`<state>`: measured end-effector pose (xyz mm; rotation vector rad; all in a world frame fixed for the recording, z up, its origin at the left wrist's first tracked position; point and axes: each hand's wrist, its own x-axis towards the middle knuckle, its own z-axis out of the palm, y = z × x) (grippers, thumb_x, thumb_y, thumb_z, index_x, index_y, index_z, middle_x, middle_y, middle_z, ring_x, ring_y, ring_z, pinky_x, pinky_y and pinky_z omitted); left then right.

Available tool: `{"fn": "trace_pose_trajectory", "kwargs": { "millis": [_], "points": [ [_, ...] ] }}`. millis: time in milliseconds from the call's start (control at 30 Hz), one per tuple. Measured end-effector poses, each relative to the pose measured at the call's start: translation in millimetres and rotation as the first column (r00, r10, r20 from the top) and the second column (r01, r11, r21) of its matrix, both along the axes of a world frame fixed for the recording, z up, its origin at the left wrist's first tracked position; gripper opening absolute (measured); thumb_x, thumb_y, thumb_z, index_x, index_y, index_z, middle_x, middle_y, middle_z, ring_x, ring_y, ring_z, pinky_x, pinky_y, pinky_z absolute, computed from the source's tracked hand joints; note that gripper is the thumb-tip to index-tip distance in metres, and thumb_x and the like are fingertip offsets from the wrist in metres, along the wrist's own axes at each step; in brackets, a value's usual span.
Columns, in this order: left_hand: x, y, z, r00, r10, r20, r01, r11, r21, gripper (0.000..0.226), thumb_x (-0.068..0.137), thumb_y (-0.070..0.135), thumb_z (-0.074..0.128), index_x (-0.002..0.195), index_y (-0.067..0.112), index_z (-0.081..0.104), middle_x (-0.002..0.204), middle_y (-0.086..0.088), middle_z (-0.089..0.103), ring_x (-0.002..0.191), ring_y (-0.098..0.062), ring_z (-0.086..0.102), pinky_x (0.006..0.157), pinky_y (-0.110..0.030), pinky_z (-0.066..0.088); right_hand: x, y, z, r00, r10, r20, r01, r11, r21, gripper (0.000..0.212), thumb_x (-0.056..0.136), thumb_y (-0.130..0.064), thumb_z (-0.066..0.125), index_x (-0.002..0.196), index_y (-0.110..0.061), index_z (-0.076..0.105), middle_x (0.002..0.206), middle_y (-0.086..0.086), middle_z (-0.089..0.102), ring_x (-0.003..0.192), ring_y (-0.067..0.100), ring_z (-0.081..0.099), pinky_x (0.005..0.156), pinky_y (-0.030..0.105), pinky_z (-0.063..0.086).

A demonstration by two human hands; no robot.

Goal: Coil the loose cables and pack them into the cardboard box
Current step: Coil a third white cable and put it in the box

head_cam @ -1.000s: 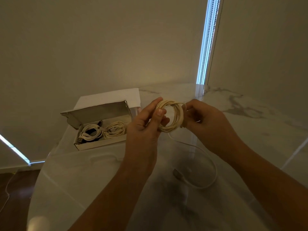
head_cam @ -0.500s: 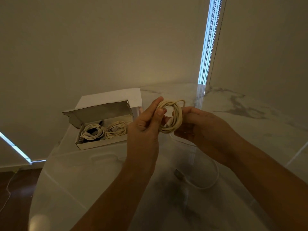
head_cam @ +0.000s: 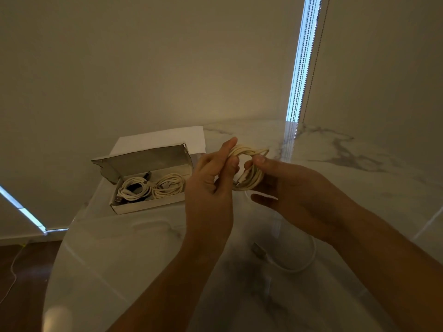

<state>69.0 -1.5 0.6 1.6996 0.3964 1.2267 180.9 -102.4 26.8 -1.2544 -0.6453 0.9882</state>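
- Nearest, on the tabletop and well on the near side of the cardboard box: loose tail of the cream cable, curving round to a plug lying flat.
- Just right of the box and held above the tabletop: coil of that same cable, several loops already gathered.
- Left hand: fingers clenched on the coil's left side, thumb and forefinger pinching the loops together.
- Right hand: thumb pressing the coil's right side from above, fingers curled beneath and cupping it; a small connector end showing inside the loops.
- Step in hand, by judgement: winding the last free length onto the coil; packing not yet begun for this cable.
- Next move likely calls for drawing the tail up off the tabletop, laying it round without letting the pinched loops spring apart, then carrying the bundle left into the box.
- Inside the box, lid flap standing open at the back: two coiled cables side by side, little spare room visible to their right.
- Against half a second ago: right hand shifted from beneath the coil to a thumb-on-top hold, coil tipped flatter and lower; box and plug unmoved.
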Motion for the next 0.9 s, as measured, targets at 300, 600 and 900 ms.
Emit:
{"fn": "trace_pose_trajectory", "kwargs": {
  "millis": [300,600,900],
  "points": [
    [-1.1,-2.7,-1.0,0.998,0.062,-0.025,-0.058,0.989,0.136,0.037,0.101,0.017,0.053,0.138,0.019,0.059,0.110,0.012,0.062,0.105,-0.008,0.063,0.088,-0.015,0.051,-4.3,-0.3,0.2,0.998,0.048,0.026,-0.047,0.998,-0.049,0.034,0.085,-0.039,0.066,0.108,-0.015,0.074,0.109,0.008,0.074,0.107,0.023,0.069,0.098,0.041,0.051],
    [0.7,-4.1,-1.5,0.992,0.124,-0.010,-0.123,0.989,0.083,0.038,0.101,0.019,0.057,0.138,0.020,0.058,0.109,0.003,0.063,0.103,-0.008,0.063,0.084,-0.009,0.046,-5.1,1.8,-2.1,0.959,-0.089,0.270,0.111,0.991,-0.069,0.029,0.080,-0.027,0.076,0.103,-0.011,0.072,0.080,0.004,0.073,0.073,0.016,0.070,0.075,0.029,0.057],
    [-0.2,-3.1,0.6,0.979,0.205,0.020,-0.205,0.977,0.050,0.033,0.100,0.021,0.059,0.132,0.022,0.063,0.110,0.008,0.064,0.103,-0.006,0.064,0.083,-0.010,0.049,-6.2,-0.5,2.3,0.934,-0.033,0.357,0.082,0.989,-0.121,0.033,0.079,-0.022,0.079,0.107,-0.010,0.066,0.071,0.007,0.071,0.063,0.017,0.068,0.067,0.030,0.059]
  ]
}}
